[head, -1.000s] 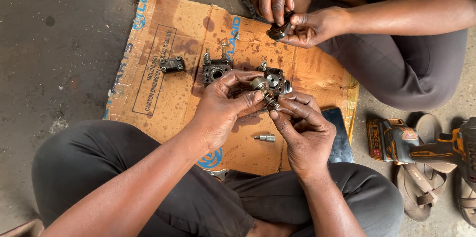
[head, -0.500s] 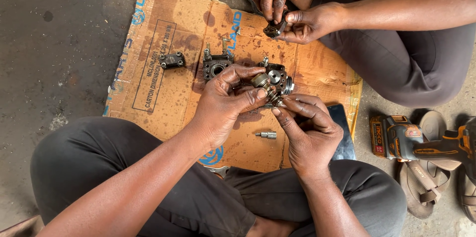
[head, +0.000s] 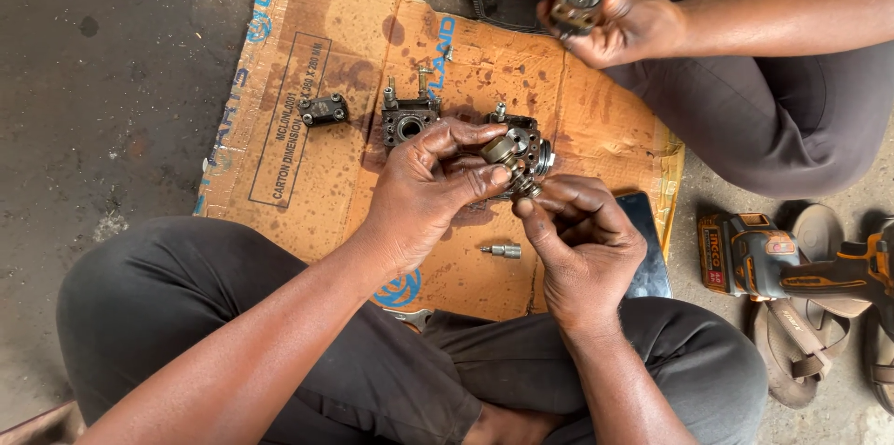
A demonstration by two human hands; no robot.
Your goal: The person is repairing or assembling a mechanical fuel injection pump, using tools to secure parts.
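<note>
Both hands, left (head: 424,189) & right (head: 577,240), grasp metal pump part (head: 520,155) over cardboard (head: 307,184) mid-sheet (edges well apart).

Left hand (head: 424,189) gripped a round metal pump part (head: 521,155) while the right hand (head: 577,235) pinched its lower edge, over oily cardboard (head: 307,175). A co-worker's hand (head: 624,26) held another part (head: 577,3).

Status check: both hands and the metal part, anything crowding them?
Left hand grips round metal assembly. Right hand fingers pinch its lower edge. Loose bolt on cardboard below; co-worker's hand apart.
</note>
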